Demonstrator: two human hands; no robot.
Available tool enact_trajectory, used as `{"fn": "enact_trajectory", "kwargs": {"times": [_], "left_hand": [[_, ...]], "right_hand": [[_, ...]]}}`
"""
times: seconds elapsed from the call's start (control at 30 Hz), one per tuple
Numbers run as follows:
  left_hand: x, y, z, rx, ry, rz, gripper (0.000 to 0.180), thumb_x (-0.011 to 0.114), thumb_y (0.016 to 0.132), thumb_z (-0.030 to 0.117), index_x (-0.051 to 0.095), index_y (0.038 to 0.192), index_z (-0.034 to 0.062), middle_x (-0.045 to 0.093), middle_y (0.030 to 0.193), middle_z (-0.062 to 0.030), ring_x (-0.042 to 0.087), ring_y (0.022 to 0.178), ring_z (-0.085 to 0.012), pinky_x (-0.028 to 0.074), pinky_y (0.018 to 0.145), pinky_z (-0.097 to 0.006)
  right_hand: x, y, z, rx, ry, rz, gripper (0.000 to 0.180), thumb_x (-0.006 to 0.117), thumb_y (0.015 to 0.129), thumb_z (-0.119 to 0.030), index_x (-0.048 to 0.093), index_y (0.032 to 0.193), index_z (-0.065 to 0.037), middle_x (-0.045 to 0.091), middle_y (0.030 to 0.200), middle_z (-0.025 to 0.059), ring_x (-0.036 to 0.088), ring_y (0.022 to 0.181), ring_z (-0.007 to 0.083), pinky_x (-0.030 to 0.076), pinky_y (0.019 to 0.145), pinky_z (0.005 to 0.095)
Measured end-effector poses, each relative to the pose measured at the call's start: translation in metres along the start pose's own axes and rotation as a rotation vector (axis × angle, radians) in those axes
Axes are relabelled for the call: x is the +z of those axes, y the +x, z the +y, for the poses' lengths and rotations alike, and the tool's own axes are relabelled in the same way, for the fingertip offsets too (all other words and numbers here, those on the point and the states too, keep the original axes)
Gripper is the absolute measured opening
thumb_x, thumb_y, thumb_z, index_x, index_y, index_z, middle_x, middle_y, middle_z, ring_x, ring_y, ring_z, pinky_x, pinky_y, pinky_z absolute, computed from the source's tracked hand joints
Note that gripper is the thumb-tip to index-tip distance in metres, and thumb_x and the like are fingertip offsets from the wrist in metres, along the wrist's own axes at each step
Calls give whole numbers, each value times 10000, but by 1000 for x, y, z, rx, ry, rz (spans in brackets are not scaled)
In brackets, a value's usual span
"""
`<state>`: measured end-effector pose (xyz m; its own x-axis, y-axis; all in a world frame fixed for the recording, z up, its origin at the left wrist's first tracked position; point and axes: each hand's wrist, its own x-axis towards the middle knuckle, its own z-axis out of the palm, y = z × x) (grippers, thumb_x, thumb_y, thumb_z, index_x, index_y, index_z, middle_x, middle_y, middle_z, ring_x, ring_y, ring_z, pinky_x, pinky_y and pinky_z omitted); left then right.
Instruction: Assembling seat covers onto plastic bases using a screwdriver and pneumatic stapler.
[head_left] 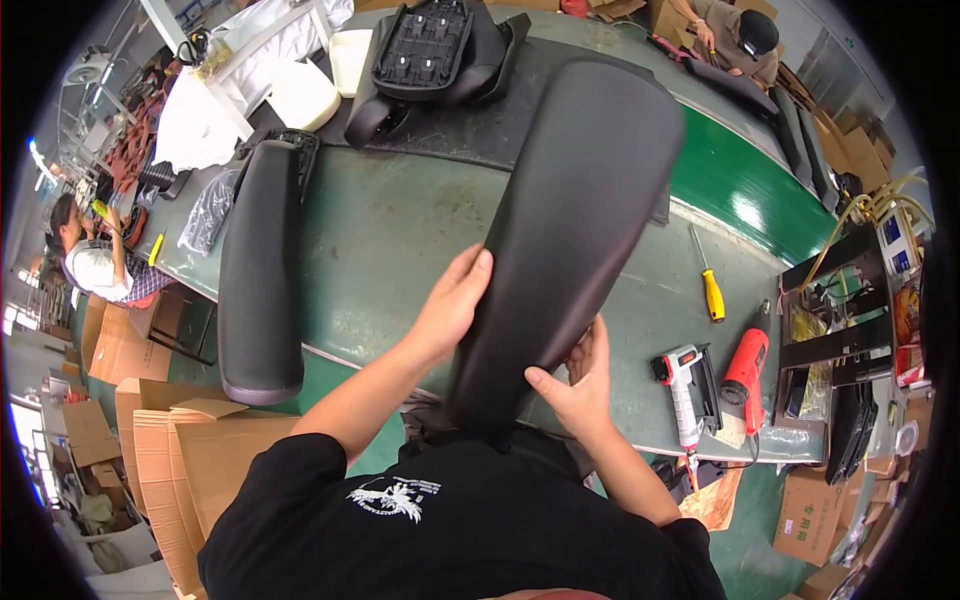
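A long black motorcycle seat (pixel 575 210) with a smooth cover is tilted in front of me, its narrow end close to my body and its broad end over the bench. My left hand (pixel 452 305) grips its left edge, thumb on top and the other fingers partly out of sight. On the other side, nearer the narrow end, my right hand (pixel 582 385) holds the right edge with its thumb over the cover. Another long black seat (pixel 262 270) lies to the left along the bench's edge.
Right on the green bench (pixel 390 230) lie a yellow-handled screwdriver (pixel 712 295), a staple gun (pixel 690 395) and a red heat gun (pixel 745 365). Further back stand several black seats (pixel 425 50). Cardboard (pixel 215 460) leans at lower left. A person (pixel 740 45) works across the bench.
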<state>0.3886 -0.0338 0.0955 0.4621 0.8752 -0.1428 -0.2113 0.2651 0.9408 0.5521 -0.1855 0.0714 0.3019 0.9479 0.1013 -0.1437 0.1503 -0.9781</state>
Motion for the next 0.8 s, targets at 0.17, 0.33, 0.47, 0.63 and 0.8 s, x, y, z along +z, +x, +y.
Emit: {"fn": "enact_trajectory", "kwargs": {"times": [0.17, 0.33, 0.47, 0.63, 0.8], "left_hand": [[-19, -3, -51, -158, -272, -169, 698, 556, 1140, 444, 369, 1633, -14, 576, 1544, -169, 607, 1364, -276, 493, 1163, -435], [-48, 14, -76, -116, -524, -193, 827, 690, 1011, 606, 481, 1572, 36, 616, 1496, -174, 634, 1339, -313, 513, 1162, -485], [-15, 32, -20, 203, -306, -120, 910, 757, 1012, 416, 270, 1682, 39, 526, 1566, -138, 559, 1407, -304, 441, 1212, -466], [36, 70, 13, 429, -120, -91, 1040, 782, 940, 51, 89, 1711, -38, 349, 1694, -208, 397, 1544, -297, 318, 1283, -436], [77, 148, 41, 385, -23, -196, 1168, 859, 909, 126, 19, 1679, -131, 356, 1681, -257, 419, 1532, -317, 352, 1264, -425]], "right_hand": [[15, 15, -15, -271, -432, -6, 1218, 920, 830, -116, 79, 1695, 56, 502, 1522, 222, 598, 1342, 326, 509, 1106, 434], [25, 7, -35, -436, -821, -35, 1170, 924, 842, -302, 191, 1653, 115, 503, 1476, 357, 543, 1365, 498, 494, 1118, 516], [15, -2, -38, -60, -653, -19, 1158, 946, 812, -348, 257, 1638, 80, 536, 1462, 325, 583, 1341, 452, 488, 1134, 493], [-1, 41, -20, 45, 25, 93, 1014, 937, 833, -227, 335, 1597, 59, 564, 1481, 189, 579, 1364, 273, 468, 1157, 411], [-28, 99, -20, -127, 156, 240, 926, 929, 849, -200, 400, 1556, 80, 603, 1443, 170, 598, 1339, 258, 441, 1173, 387]]}}
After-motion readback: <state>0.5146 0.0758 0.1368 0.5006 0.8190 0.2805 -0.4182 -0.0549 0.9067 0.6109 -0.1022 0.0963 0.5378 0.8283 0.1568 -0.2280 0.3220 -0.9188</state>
